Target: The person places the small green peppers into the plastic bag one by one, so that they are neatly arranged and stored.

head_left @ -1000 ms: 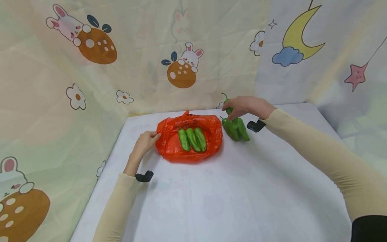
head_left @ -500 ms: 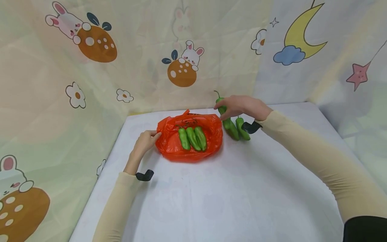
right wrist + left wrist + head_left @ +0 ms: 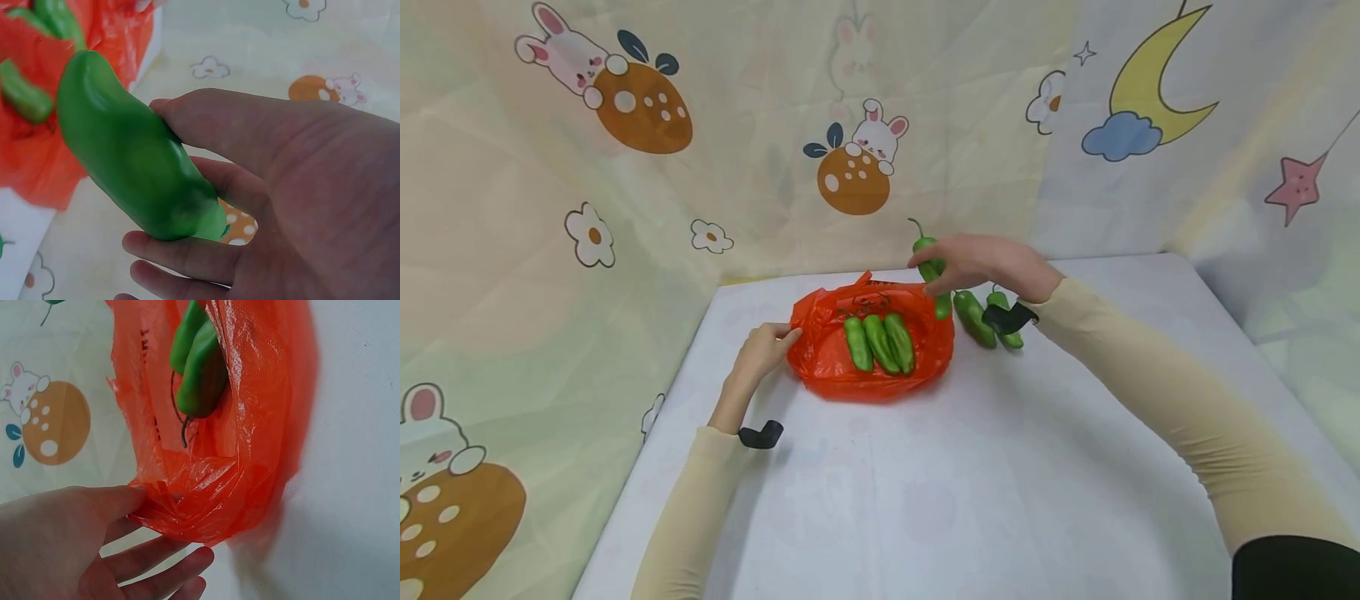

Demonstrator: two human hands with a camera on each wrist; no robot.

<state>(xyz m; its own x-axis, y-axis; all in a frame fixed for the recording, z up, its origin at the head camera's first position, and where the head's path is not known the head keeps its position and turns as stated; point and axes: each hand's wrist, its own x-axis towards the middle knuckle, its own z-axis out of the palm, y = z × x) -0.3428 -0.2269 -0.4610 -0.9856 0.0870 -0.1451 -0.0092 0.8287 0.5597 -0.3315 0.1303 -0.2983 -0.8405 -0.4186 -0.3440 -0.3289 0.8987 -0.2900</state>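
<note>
A red plastic bag [image 3: 820,379] lies with its mouth open on the white table, three green peppers [image 3: 880,346] side by side inside it. My left hand [image 3: 760,352] pinches the bag's left rim between thumb and fingers, as the left wrist view shows close up. Above the bag's right side, my right hand [image 3: 985,262] grips another green pepper [image 3: 131,150] between thumb and fingers, its stem pointing up in the head view. Two more green peppers, one of them a pepper [image 3: 974,318] close to the bag, lie on the table below the right wrist.
The white table [image 3: 880,500] reaches back to a cloth wall [image 3: 760,167] printed with rabbits and flowers. A black strap piece [image 3: 1010,317] on the right wrist partly covers one loose pepper.
My right hand has lifted a green pepper from the loose group and carried it left to above the bag's right edge. The left hand stays at the bag's rim.
</note>
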